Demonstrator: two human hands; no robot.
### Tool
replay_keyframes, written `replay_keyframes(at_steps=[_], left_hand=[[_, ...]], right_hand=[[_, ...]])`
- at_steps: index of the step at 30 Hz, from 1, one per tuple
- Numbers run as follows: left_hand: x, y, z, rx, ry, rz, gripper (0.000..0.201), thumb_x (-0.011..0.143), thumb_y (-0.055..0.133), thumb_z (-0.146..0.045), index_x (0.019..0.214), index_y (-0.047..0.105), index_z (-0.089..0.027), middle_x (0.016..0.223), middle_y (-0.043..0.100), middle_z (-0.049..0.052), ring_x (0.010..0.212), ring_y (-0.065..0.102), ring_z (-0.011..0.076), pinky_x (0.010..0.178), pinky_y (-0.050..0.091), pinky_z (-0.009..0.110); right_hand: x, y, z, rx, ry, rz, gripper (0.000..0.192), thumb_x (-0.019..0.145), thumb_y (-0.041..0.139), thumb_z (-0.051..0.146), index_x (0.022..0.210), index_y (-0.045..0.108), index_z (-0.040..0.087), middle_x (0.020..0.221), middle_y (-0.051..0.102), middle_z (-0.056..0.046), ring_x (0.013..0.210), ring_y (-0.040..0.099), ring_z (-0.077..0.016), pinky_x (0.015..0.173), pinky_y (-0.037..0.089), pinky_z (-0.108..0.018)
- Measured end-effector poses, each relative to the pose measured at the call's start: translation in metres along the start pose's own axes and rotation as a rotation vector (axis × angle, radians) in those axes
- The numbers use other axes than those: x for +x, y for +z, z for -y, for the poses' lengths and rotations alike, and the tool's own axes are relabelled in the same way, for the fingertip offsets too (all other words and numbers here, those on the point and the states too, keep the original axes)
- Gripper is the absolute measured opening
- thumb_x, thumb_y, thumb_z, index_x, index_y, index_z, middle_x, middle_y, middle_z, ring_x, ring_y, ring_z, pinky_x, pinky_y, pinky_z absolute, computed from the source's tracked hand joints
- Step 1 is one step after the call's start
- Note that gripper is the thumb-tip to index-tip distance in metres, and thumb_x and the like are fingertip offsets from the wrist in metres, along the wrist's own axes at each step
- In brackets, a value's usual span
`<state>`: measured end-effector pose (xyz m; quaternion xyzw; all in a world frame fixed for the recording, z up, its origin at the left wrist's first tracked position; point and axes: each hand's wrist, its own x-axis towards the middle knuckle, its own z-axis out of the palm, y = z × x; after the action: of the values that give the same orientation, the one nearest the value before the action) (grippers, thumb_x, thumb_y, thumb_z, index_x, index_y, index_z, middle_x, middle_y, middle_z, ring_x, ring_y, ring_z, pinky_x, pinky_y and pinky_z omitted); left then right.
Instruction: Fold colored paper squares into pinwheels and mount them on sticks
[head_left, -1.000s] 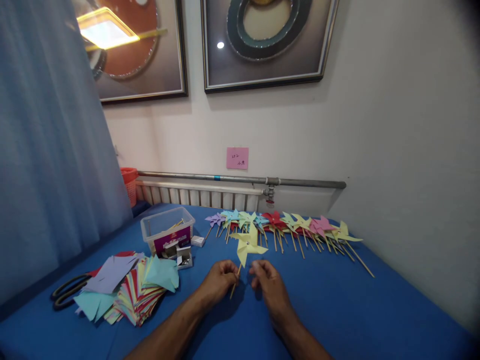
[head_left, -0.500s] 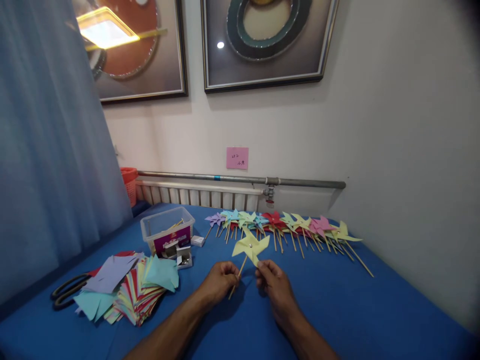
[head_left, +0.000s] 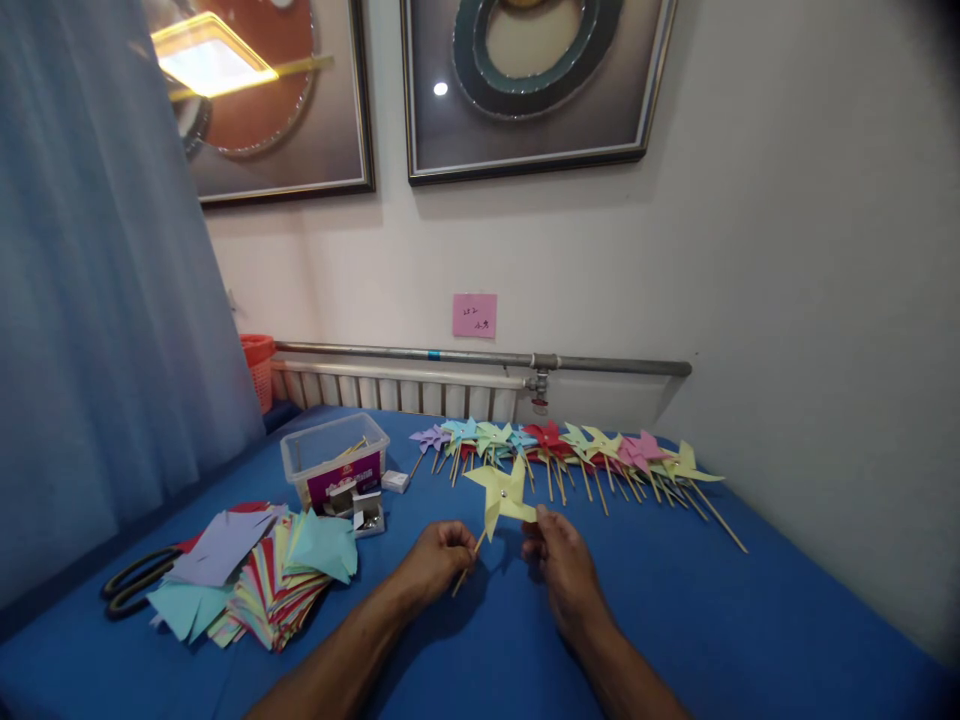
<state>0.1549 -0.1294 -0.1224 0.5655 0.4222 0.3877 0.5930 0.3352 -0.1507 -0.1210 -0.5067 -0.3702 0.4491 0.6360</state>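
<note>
My left hand (head_left: 439, 560) grips the thin wooden stick of a yellow paper pinwheel (head_left: 501, 493) and holds it upright over the blue table (head_left: 735, 620). Just to its right, my right hand (head_left: 562, 560) touches the lower edge of a pinwheel blade with its fingertips. Behind the pinwheel, a row of finished pinwheels (head_left: 577, 450) in purple, blue, green, red, pink and yellow lies along the far side of the table.
A clear plastic box (head_left: 334, 460) with sticks stands at centre left, small pin boxes (head_left: 364, 510) beside it. A stack of coloured paper squares (head_left: 262, 570) and black scissors (head_left: 135, 580) lie at left. A blue curtain (head_left: 97, 300) hangs on the left; a radiator pipe (head_left: 480, 357) runs behind.
The pinwheel's blades have turned between frames. My right hand moved up from beside the stick to the blade's edge. My left hand stayed on the stick.
</note>
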Motion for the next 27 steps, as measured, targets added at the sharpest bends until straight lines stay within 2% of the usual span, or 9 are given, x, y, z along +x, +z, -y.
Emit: replay_keyframes(at_steps=[3,6,11,17,22,27], left_hand=[[0.001,0.0,0.003,0.011,-0.014,0.021,0.012,0.053,0.056,-0.024,0.064,0.058,-0.018,0.049,0.053,-0.003,0.043,0.042,0.0101,0.046,0.028,0.024],[0.001,0.0,0.005,0.0,-0.001,0.025,0.011,0.054,0.056,-0.023,0.064,0.058,-0.018,0.05,0.053,-0.003,0.044,0.042,0.0103,0.048,0.028,0.024],[0.002,0.001,0.004,-0.031,0.028,0.004,0.011,0.054,0.057,-0.024,0.063,0.058,-0.017,0.05,0.053,-0.003,0.045,0.041,0.0098,0.049,0.027,0.024],[0.001,0.001,0.0,-0.084,0.026,-0.044,0.014,0.057,0.063,-0.028,0.065,0.059,-0.017,0.051,0.056,-0.002,0.046,0.042,0.0096,0.049,0.029,0.025],[0.002,0.0,0.0,-0.194,0.07,-0.113,0.024,0.059,0.072,-0.034,0.065,0.058,-0.016,0.056,0.06,0.0,0.047,0.045,0.009,0.052,0.033,0.025],[0.002,0.004,0.002,-0.289,0.058,-0.111,0.029,0.058,0.079,-0.035,0.066,0.059,-0.015,0.061,0.064,0.003,0.047,0.047,0.0085,0.052,0.033,0.024]], right_hand=[[0.005,-0.007,0.005,0.055,0.01,-0.039,0.04,0.071,0.072,0.059,0.071,0.055,0.023,0.058,0.057,0.004,0.048,0.051,-0.0121,0.047,0.034,-0.024],[0.005,-0.006,0.002,0.067,0.036,-0.004,0.038,0.069,0.075,0.053,0.068,0.053,0.022,0.058,0.055,0.005,0.048,0.05,-0.0103,0.046,0.031,-0.022],[-0.004,0.005,-0.009,0.004,0.064,0.121,0.041,0.071,0.072,0.058,0.067,0.053,0.021,0.054,0.053,0.005,0.044,0.045,-0.0089,0.044,0.027,-0.021],[-0.017,0.017,-0.016,-0.106,0.036,0.241,0.047,0.075,0.063,0.067,0.073,0.058,0.021,0.058,0.056,0.004,0.044,0.045,-0.0094,0.045,0.032,-0.023],[-0.032,0.022,-0.019,-0.35,-0.066,0.406,0.032,0.08,0.063,0.052,0.07,0.055,0.023,0.051,0.048,0.006,0.047,0.042,-0.011,0.048,0.032,-0.024],[-0.039,0.024,-0.023,-0.48,-0.191,0.393,0.021,0.083,0.061,0.04,0.072,0.058,0.022,0.06,0.056,0.003,0.056,0.047,-0.0133,0.054,0.031,-0.025]])
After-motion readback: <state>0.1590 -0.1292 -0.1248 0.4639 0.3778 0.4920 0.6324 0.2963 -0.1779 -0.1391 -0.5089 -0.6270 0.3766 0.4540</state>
